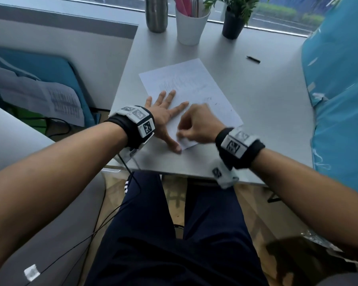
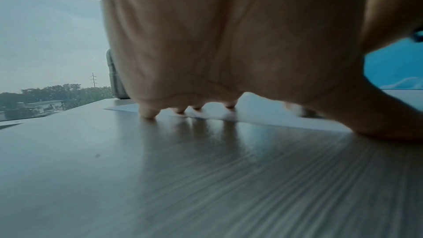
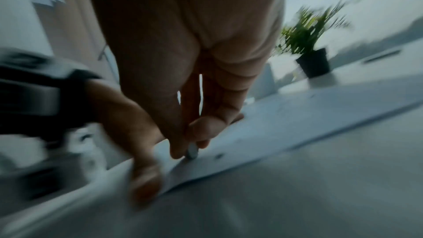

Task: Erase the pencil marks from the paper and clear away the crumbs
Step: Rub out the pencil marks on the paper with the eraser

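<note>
Rubbing out pencil marks is the step in hand, I judge: the right hand (image 1: 198, 125) pinches a small pale eraser (image 3: 192, 151) in curled fingertips against the near part of the paper (image 1: 194, 83), which lies mid-table (image 1: 267, 112). The left hand (image 1: 163, 116) presses flat with fingers spread on the sheet's left edge. Faint marks to the right remain, so the next strokes likely call for shifting there, then sweeping off crumbs.

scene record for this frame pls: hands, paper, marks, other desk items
left hand: flat, fingers spread, pressing paper down
right hand: pinches eraser, tip on the paper's near end
marks: a few dark marks remain right of the hands
crumbs: too blurred to tell
pen: on desk, far right, apart from paper
back edge: steel bottle, white cup, potted plant
</note>
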Demonstrator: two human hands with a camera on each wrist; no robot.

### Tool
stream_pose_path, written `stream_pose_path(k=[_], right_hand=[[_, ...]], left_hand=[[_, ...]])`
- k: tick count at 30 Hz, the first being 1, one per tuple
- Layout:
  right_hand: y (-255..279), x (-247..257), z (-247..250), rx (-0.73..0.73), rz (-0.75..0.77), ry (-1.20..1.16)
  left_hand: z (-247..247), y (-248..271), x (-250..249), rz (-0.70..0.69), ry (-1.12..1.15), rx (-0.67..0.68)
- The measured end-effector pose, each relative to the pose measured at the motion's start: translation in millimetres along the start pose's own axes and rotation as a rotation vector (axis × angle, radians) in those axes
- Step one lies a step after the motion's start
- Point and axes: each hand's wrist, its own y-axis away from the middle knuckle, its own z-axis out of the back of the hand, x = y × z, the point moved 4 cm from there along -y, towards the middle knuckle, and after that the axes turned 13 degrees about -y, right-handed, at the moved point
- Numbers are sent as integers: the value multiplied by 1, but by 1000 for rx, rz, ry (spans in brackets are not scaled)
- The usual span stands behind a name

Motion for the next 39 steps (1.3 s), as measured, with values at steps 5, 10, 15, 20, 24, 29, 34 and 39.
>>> stream_pose_path(k=[5, 10, 15, 20, 24, 29, 34, 39], right_hand=[[-23, -27, 34, -165, -115, -30], [-3, 1, -3, 42, 10, -11], [-30, -27, 42, -195, -127, -12], [-4, 0, -1, 46, -15, -25], [-24, -22, 35, -176, -114, -40], [-6, -1, 4, 17, -34, -19], [-21, -18, 23, -166, -99, -45], [-19, -18, 22, -90, -88, 1]], left_hand=[[0, -1, 1, -7, 12, 4], [-3, -4, 2, -8, -17, -10], [-2, -2, 2, -17, 8, -6], [-3, -3, 1, -9, -13, -9], [-2, -1, 1, -9, 5, -9], [-3, -2, 1, -9, -18, -4], [-1, -1, 2, -8, -4, -10], [-2, -1, 1, -10, -10, -3]])
